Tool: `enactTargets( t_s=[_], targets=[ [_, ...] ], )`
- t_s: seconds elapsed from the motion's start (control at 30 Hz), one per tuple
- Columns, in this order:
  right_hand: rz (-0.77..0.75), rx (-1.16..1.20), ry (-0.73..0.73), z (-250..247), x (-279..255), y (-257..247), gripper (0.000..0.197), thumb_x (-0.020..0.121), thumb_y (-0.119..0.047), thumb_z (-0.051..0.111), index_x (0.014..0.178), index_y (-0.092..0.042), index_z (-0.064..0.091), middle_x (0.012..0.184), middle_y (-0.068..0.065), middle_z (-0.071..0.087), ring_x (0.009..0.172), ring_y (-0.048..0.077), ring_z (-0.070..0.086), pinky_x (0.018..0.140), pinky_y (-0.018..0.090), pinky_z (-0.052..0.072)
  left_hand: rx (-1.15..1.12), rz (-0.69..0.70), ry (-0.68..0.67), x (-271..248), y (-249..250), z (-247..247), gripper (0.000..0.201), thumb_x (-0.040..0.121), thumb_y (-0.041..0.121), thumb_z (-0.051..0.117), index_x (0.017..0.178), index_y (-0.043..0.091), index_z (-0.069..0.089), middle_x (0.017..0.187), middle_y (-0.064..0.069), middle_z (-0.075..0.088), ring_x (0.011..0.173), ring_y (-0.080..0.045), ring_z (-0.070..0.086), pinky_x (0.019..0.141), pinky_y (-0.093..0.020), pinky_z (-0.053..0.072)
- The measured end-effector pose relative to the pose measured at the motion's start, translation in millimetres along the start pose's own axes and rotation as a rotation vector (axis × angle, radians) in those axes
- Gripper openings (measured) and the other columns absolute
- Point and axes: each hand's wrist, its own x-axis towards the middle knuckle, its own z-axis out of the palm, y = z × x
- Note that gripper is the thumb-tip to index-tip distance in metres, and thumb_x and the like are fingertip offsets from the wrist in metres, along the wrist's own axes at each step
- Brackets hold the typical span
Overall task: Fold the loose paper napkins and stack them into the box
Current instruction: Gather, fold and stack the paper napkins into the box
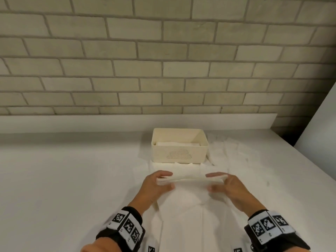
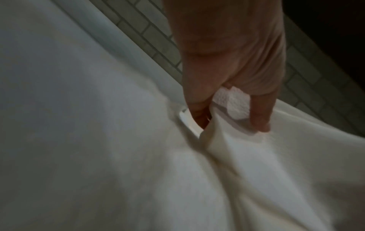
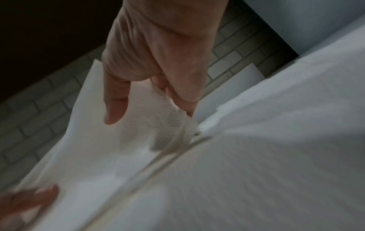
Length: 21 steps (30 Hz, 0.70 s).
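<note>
A white paper napkin (image 1: 189,179) hangs folded over just above the counter, held at both ends. My left hand (image 1: 160,180) pinches its left end between thumb and fingers, and my right hand (image 1: 221,182) pinches the right end. The left wrist view shows the left hand (image 2: 227,112) gripping the napkin (image 2: 237,107). In the right wrist view the right hand (image 3: 156,100) holds the embossed napkin (image 3: 150,118). A cream box (image 1: 180,155) stands just beyond the hands, with folded napkins (image 1: 178,143) lying inside. More loose napkins (image 1: 187,215) lie spread on the counter under the hands.
The white counter (image 1: 63,179) runs left and right, with a low white ledge and a brick wall (image 1: 163,60) behind. Further loose napkins (image 1: 236,153) lie to the right of the box. A white panel (image 1: 320,124) stands at the far right.
</note>
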Motion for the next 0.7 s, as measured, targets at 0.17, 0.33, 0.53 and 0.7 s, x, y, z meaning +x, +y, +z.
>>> enactTargets(
  t_s=[0.17,0.33,0.53,0.7],
  targets=[
    [0.034,0.078,0.091,-4.2,4.7,9.7,0.018,0.073,0.004,0.073,0.089,-0.001,0.069,0.086,0.014,0.071,0.076,0.026,0.068,0.061,0.03,0.055,0.045,0.014,0.09,2.6,6.0,1.5,0.036,0.067,0.011,0.083,0.089,0.032,0.063,0.102,-0.003,0.067,0.098,-0.027,0.064,0.089,-0.04,0.054],
    [-0.03,0.332,0.082,-13.5,11.9,-3.5,0.027,0.073,-0.007,0.071,0.1,-0.008,0.064,0.102,0.013,0.07,0.094,0.029,0.065,0.081,0.04,0.054,-0.195,0.072,-0.017,7.6,39.2,-4.9,0.045,0.071,0.005,0.078,0.103,0.027,0.056,0.098,-0.002,0.069,0.089,-0.02,0.069,0.08,-0.037,0.057],
    [-0.127,0.311,0.025,-10.3,14.7,0.2,0.082,0.026,-0.035,0.095,0.098,-0.004,0.068,0.095,0.011,0.073,0.088,0.024,0.069,0.078,0.033,0.057,-0.17,0.135,0.065,9.4,40.0,5.6,0.024,0.08,0.008,0.072,0.089,0.027,0.062,0.09,0.007,0.07,0.083,-0.006,0.067,0.074,-0.021,0.054],
    [-0.034,0.188,-0.025,-11.5,13.1,11.1,0.061,0.054,0.002,0.084,0.11,-0.017,0.066,0.104,0.005,0.069,0.094,0.021,0.065,0.073,0.025,0.055,-0.027,0.03,0.076,10.1,15.4,6.9,0.056,0.067,0.022,0.084,0.112,0.035,0.052,0.116,0.005,0.06,0.108,-0.015,0.058,0.095,-0.036,0.051]
  ],
)
